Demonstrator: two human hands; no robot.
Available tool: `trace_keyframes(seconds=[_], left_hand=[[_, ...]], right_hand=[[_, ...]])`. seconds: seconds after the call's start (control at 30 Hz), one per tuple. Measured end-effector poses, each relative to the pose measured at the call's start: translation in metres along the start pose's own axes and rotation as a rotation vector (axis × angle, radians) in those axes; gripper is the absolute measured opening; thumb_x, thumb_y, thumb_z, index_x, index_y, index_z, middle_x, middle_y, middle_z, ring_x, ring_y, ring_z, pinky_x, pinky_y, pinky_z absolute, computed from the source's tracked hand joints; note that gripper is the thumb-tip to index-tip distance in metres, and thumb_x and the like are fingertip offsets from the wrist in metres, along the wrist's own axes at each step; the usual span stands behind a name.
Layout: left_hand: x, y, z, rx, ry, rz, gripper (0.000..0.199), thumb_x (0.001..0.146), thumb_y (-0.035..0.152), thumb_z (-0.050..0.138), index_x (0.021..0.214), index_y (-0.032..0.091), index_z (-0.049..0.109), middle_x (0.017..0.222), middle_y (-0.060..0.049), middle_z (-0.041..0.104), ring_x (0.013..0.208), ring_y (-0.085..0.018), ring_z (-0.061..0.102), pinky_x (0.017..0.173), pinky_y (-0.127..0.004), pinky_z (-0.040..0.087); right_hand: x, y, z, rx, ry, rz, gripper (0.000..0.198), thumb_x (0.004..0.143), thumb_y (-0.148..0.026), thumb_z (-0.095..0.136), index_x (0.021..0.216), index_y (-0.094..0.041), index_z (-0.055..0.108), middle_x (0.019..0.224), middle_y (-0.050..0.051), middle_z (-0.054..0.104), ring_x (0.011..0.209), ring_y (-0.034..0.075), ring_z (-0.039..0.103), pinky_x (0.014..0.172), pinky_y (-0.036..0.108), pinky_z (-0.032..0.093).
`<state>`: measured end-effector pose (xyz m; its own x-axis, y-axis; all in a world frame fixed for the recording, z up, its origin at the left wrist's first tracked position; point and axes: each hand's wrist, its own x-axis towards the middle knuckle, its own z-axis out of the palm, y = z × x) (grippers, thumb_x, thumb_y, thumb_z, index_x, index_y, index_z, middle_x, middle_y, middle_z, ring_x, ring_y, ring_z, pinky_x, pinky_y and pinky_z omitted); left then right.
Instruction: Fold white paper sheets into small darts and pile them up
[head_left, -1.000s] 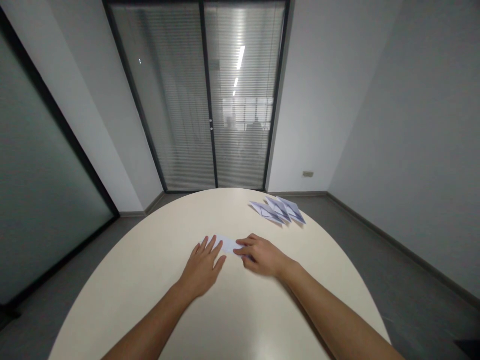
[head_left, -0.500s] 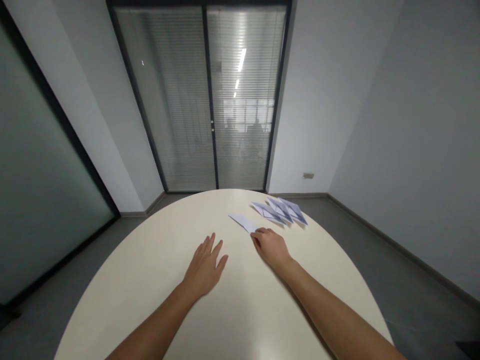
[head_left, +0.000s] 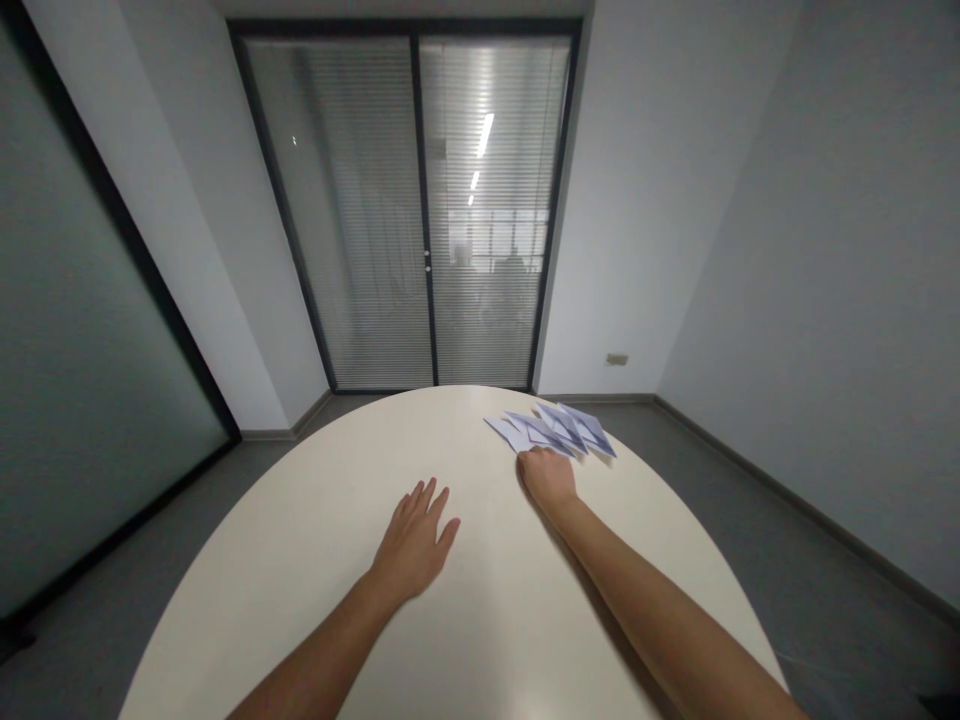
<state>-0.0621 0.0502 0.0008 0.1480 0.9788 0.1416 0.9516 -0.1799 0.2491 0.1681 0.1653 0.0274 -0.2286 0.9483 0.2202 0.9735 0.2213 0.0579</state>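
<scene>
My right hand (head_left: 549,476) is closed at the near end of a folded sheet of white paper (head_left: 504,432). That paper lies at the left of several similar folded papers (head_left: 577,428), its right side close against or under the nearest one; I cannot tell which. Its near corner is hidden by my fingers. My left hand (head_left: 414,535) is spread on or just over the tabletop, left of the middle, with nothing in it. The folded papers overlap in a slanted row near the far right edge of the table.
A round cream table (head_left: 315,520) spans the foreground, its curved edge falling off to the grey floor (head_left: 750,520). Beyond it stands a dark-framed glass door (head_left: 427,210) with blinds. A frosted glass panel (head_left: 82,330) is on the left, and a wall socket (head_left: 616,359) sits low on the right.
My right hand has moved the paper rightward, up to the row of folded papers. My left hand stays spread in nearly the same place. The view has tilted up slightly.
</scene>
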Motion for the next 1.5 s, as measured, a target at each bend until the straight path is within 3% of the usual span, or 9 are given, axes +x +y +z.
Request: trace_keyframes(seconds=[0.13, 0.33, 0.43, 0.57, 0.73, 1.33, 1.5], left_hand=[[-0.001, 0.0, 0.0, 0.01, 0.005, 0.003, 0.058, 0.1, 0.044, 0.036, 0.148, 0.013, 0.045, 0.16, -0.016, 0.032, 0.15, -0.031, 0.024, 0.121, -0.051, 0.023], [-0.006, 0.005, 0.005, 0.001, 0.035, -0.002, 0.056, 0.098, 0.044, 0.04, 0.147, 0.018, 0.047, 0.159, -0.013, 0.034, 0.15, -0.032, 0.023, 0.122, -0.053, 0.019], [-0.011, 0.008, 0.004, -0.009, 0.0, 0.013, 0.058, 0.097, 0.049, 0.041, 0.148, 0.022, 0.046, 0.161, -0.011, 0.031, 0.151, -0.033, 0.02, 0.121, -0.054, 0.017], [-0.018, 0.012, 0.0, -0.029, -0.048, 0.06, 0.06, 0.097, 0.057, 0.038, 0.15, 0.029, 0.043, 0.163, -0.007, 0.028, 0.151, -0.034, 0.017, 0.12, -0.058, 0.014], [-0.023, 0.015, -0.001, -0.027, -0.063, 0.091, 0.062, 0.096, 0.058, 0.04, 0.15, 0.028, 0.042, 0.162, -0.008, 0.028, 0.151, -0.036, 0.015, 0.12, -0.06, 0.013], [-0.022, 0.014, -0.001, -0.02, -0.065, 0.087, 0.06, 0.096, 0.055, 0.042, 0.151, 0.028, 0.042, 0.162, -0.008, 0.028, 0.151, -0.036, 0.015, 0.12, -0.06, 0.014], [-0.02, 0.014, -0.001, -0.014, -0.065, 0.083, 0.059, 0.096, 0.053, 0.043, 0.15, 0.028, 0.043, 0.162, -0.007, 0.028, 0.151, -0.035, 0.016, 0.12, -0.059, 0.014]], right_hand=[[-0.005, 0.002, -0.007, -0.001, 0.041, -0.011, 0.033, 0.096, -0.012, 0.039, 0.106, -0.011, 0.071, 0.108, 0.02, 0.069, 0.104, 0.03, 0.062, 0.076, 0.036, 0.049], [-0.038, 0.001, -0.012, 0.078, 0.141, -0.094, 0.036, 0.095, -0.021, 0.049, 0.128, -0.016, 0.06, 0.137, 0.016, 0.057, 0.124, 0.031, 0.051, 0.1, 0.042, 0.042], [-0.065, -0.003, -0.009, 0.236, 0.073, -0.142, 0.046, 0.095, -0.036, 0.053, 0.137, -0.017, 0.056, 0.148, 0.015, 0.048, 0.133, 0.03, 0.045, 0.107, 0.042, 0.037], [-0.094, -0.003, -0.006, 0.376, -0.125, -0.263, 0.071, 0.094, -0.064, 0.043, 0.151, -0.021, 0.042, 0.161, 0.014, 0.029, 0.149, 0.034, 0.023, 0.118, 0.052, 0.018], [-0.105, 0.005, -0.006, 0.436, -0.257, -0.293, 0.083, 0.092, -0.073, 0.038, 0.157, -0.022, 0.029, 0.164, 0.012, 0.018, 0.152, 0.033, 0.011, 0.121, 0.052, 0.011], [-0.103, 0.005, -0.005, 0.433, -0.227, -0.288, 0.081, 0.091, -0.072, 0.042, 0.155, -0.023, 0.034, 0.163, 0.012, 0.023, 0.151, 0.034, 0.017, 0.12, 0.052, 0.014], [-0.099, 0.006, -0.009, 0.394, -0.114, -0.295, 0.066, 0.094, -0.06, 0.048, 0.147, -0.022, 0.047, 0.155, 0.014, 0.041, 0.142, 0.032, 0.036, 0.115, 0.046, 0.027]])
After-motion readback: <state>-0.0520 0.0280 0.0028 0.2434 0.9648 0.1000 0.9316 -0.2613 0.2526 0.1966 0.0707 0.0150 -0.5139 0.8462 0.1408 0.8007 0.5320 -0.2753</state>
